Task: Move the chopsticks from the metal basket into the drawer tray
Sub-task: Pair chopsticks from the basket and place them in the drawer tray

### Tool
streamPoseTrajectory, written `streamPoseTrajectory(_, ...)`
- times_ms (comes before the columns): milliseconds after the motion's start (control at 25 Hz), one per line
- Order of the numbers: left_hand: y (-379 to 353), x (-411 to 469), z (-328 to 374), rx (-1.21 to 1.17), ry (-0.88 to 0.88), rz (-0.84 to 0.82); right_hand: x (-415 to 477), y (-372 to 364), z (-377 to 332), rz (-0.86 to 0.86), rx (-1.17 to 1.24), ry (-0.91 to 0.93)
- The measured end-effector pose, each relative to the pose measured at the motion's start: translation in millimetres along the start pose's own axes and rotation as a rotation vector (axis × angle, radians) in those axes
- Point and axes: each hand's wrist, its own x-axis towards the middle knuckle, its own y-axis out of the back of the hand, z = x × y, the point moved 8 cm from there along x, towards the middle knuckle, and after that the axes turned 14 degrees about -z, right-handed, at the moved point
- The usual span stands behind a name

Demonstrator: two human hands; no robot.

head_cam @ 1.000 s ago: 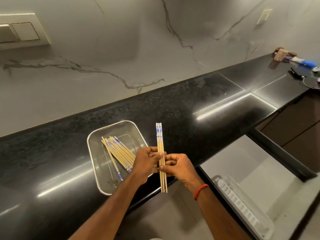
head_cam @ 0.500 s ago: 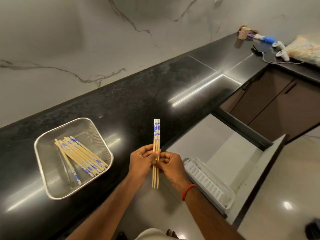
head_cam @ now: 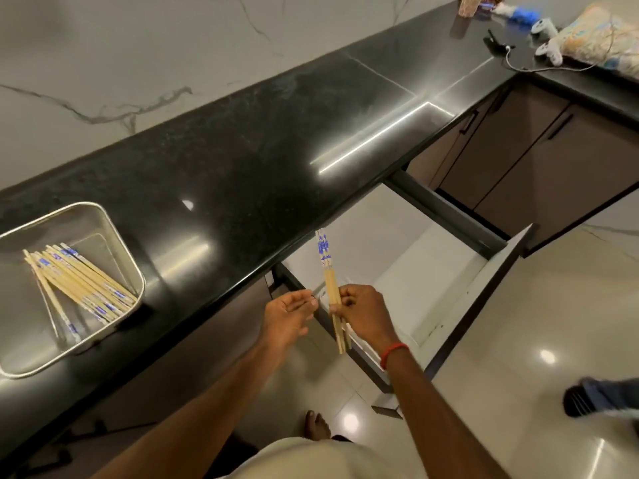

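R hand (head_cam: 363,316) pinches chopstick pair (head_cam: 331,288); L hand (head_cam: 288,316) loose, empty. Keep tips aligned, lower flat into drawer (head_cam: 397,254).

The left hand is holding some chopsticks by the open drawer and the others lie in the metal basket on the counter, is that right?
Wrong hand: the head view shows the right hand gripping the chopsticks by the open drawer, with the left hand empty beside it. The others lie in the metal basket on the counter.
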Motion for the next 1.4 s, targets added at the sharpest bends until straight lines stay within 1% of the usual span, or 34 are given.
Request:
streamPoseTrajectory(80,-1,-1,-16,-0.009,0.065,0.001,3,22,27,-0.001,-0.167,-0.059)
streamPoseTrajectory(160,0,-5,-26,-0.006,0.108,-0.011,4,33,56,-0.040,-0.311,-0.111)
streamPoseTrajectory(360,7,-13,-37,0.007,0.143,0.017,12,23,105,-0.128,-0.461,-0.171)
streamPoseTrajectory(520,8,-17,-42,0.026,0.158,0.031,22,5,124,-0.168,-0.486,-0.232)
streamPoseTrajectory(720,13,-25,-49,0.066,0.190,0.044,26,-8,145,-0.163,-0.488,-0.289)
streamPoseTrajectory(880,19,-31,-55,0.089,0.209,0.062,29,-18,154,-0.222,-0.523,-0.309)
streamPoseTrajectory(1000,17,-31,-56,0.117,0.218,0.054,27,-14,159,-0.170,-0.573,-0.339)
streamPoseTrajectory(1120,13,-28,-54,0.113,0.222,0.042,29,-8,158,-0.120,-0.636,-0.324)
streamPoseTrajectory(1280,14,-29,-55,0.100,0.234,0.041,31,-12,156,-0.177,-0.680,-0.269)
streamPoseTrajectory(1400,20,-30,-59,0.107,0.244,0.050,34,-17,155,-0.230,-0.698,-0.261)
